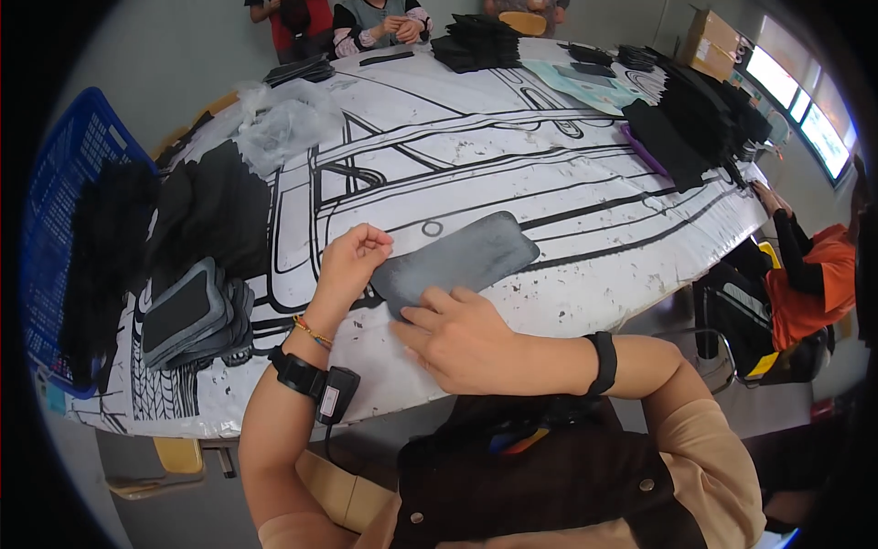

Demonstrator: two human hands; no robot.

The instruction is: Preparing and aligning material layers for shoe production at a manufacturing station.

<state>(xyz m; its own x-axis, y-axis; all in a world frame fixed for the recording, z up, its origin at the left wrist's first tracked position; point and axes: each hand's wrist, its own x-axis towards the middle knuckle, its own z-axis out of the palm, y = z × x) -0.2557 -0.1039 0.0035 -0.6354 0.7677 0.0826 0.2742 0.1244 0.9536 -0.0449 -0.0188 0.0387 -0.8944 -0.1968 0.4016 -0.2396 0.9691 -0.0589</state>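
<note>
A dark grey, rounded rectangular sheet (462, 258) lies flat on the white table in front of me, slanting up to the right. My left hand (349, 267) is over the table at the sheet's left end, its thumb and fingertips pinched together; whatever may be between them is too small to make out. My right hand (453, 334) rests on the sheet's near edge, fingers apart and lying on its surface. To the left, a stack of similar grey pieces with black centres (187, 309) sits by a spread of black fabric pieces (212, 215).
A blue plastic crate (96, 128) stands at the left edge. Clear plastic bags (288, 123) lie behind the black fabric. Black piles (480, 41) and a cardboard box (712, 44) are at the far side. A person in orange (819, 279) sits at the right; others are across the table.
</note>
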